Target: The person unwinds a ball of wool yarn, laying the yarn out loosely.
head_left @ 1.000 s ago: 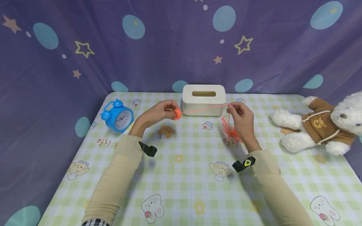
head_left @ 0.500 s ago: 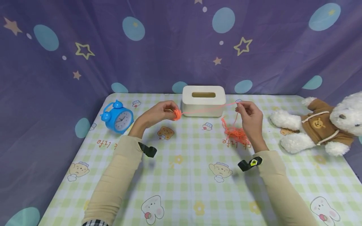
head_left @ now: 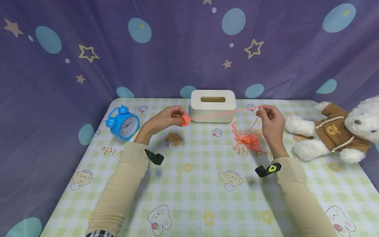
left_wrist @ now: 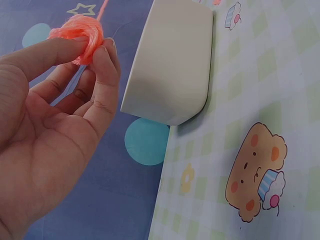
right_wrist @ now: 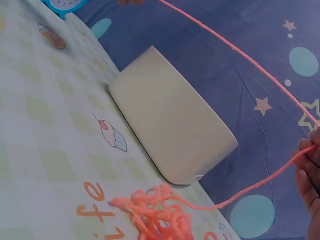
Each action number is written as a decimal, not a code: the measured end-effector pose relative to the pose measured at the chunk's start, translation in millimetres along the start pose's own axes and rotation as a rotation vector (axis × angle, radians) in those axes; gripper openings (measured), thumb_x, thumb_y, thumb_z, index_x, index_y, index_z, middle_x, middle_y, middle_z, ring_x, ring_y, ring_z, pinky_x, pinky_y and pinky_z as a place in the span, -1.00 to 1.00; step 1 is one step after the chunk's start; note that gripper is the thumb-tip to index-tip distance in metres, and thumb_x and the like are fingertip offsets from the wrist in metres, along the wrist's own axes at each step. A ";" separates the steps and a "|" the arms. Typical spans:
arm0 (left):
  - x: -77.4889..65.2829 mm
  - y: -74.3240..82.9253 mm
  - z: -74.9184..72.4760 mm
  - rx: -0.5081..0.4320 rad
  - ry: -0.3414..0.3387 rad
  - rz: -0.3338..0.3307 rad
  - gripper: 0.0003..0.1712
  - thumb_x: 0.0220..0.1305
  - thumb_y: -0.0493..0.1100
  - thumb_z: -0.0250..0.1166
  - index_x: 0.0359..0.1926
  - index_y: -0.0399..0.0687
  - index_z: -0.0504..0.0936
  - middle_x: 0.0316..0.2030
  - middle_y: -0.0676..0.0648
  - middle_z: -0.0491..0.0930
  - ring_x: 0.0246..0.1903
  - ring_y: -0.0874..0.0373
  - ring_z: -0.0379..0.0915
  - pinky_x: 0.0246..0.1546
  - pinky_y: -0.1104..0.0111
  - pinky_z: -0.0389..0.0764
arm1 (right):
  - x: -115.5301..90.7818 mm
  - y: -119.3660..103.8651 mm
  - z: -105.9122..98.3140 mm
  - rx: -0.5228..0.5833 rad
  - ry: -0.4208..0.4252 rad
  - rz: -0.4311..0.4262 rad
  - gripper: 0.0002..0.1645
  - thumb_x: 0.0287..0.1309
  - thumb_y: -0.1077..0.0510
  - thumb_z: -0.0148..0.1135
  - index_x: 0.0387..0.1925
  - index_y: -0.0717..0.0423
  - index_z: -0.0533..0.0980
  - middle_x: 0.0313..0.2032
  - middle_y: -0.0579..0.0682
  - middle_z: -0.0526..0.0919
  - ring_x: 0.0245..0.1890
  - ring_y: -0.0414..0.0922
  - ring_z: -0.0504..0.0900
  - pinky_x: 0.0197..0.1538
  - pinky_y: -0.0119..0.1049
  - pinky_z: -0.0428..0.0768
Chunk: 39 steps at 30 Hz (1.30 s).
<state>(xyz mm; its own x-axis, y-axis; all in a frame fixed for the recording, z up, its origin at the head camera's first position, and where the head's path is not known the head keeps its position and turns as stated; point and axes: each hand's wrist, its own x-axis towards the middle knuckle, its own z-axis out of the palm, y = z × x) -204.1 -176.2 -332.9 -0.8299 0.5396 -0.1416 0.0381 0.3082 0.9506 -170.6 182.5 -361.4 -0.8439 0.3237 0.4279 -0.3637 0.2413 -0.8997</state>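
One left-hand grip (head_left: pixel 166 117) pinches one orange yarn bundle (left_wrist: pixel 91 29), one right-hand grip (head_left: pixel 273 126) one strand (right_wrist: pixel 245 56); head view alone shows one teddy bear (head_left: pixel 339 128).

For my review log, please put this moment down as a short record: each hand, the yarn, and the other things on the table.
Left hand: pinches a small wound bundle of orange yarn
Right hand: pinches the strand
Strand: stretched between both hands, crossing in front of the box in the head view
Loose yarn pile: tangled on the table, joined by yarn to the right hand
Center back: white box, slotted top
Left side: blue alarm clock
Right side: white plush bear lying in a brown hoodie
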 end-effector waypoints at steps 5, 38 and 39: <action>-0.3 -0.7 -0.8 -0.012 -0.009 -0.005 -0.80 0.26 -0.38 0.11 -0.09 -0.20 0.45 -0.19 -0.13 0.51 -0.17 0.00 0.49 -0.03 0.18 0.62 | 4.1 0.5 -4.4 0.015 0.023 -0.004 -0.75 0.27 0.28 0.16 -0.19 0.49 0.53 -0.50 -0.19 0.62 -0.46 -0.30 0.61 -0.25 -0.55 0.55; -1.1 -3.6 -6.2 -0.027 -0.034 0.001 -0.81 0.30 -0.38 0.13 -0.07 -0.18 0.46 -0.22 -0.17 0.58 -0.16 -0.08 0.51 -0.04 0.12 0.62 | 22.9 16.0 -48.4 0.061 0.207 0.043 -0.88 0.23 0.31 0.16 -0.28 0.27 0.61 -0.57 -0.24 0.61 -0.51 -0.34 0.58 -0.29 -0.55 0.52; -1.0 -3.5 -6.5 -0.027 -0.035 -0.001 -0.79 0.30 -0.38 0.13 -0.05 -0.17 0.45 -0.22 -0.16 0.59 -0.15 -0.09 0.51 -0.04 0.12 0.62 | 23.5 15.8 -49.0 0.065 0.213 0.045 -0.89 0.23 0.31 0.16 -0.28 0.24 0.61 -0.57 -0.24 0.62 -0.51 -0.34 0.58 -0.29 -0.55 0.52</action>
<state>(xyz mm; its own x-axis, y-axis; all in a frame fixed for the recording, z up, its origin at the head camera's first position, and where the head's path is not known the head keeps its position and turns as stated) -207.0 -183.0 -334.3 -0.8100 0.5664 -0.1518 0.0220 0.2880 0.9574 -176.9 238.7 -361.4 -0.7601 0.5200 0.3896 -0.3582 0.1650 -0.9190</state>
